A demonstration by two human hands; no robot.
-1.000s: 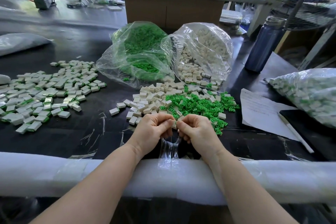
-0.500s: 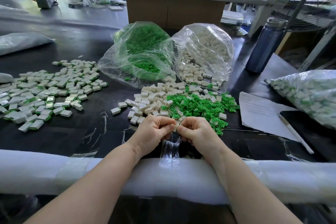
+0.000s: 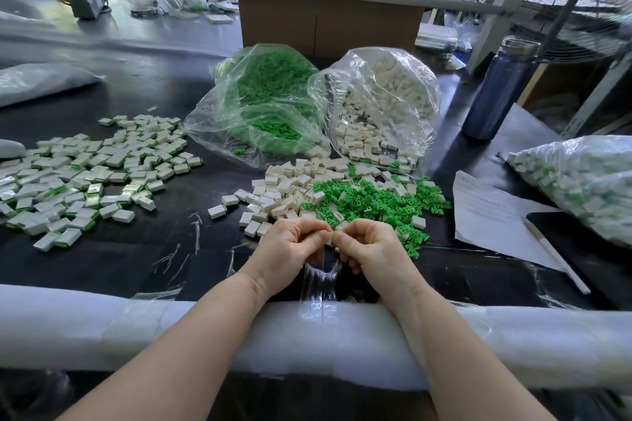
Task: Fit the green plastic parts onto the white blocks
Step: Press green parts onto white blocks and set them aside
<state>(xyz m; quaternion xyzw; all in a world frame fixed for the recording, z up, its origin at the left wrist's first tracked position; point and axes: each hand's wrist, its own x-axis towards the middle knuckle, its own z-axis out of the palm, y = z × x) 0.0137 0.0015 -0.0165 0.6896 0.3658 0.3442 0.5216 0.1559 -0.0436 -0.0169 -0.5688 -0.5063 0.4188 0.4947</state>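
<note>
White block (image 3: 329, 236), small, light, rigid plastic, likely slick: pinched at its ends between curled fingertips of left hand (image 3: 290, 246) and right hand (image 3: 371, 249); best held by edges.

Glossy clear plastic bags (image 3: 393, 106) are seen beyond the hands; matt green plastic parts (image 3: 369, 202) are scattered on a smooth black tabletop (image 3: 143, 249).

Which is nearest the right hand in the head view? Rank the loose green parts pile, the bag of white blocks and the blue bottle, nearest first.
From the right hand:
1. Loose green parts pile, just beyond the fingers.
2. Bag of white blocks, farther back, centre of the table.
3. Blue bottle, far right at the back.
</note>
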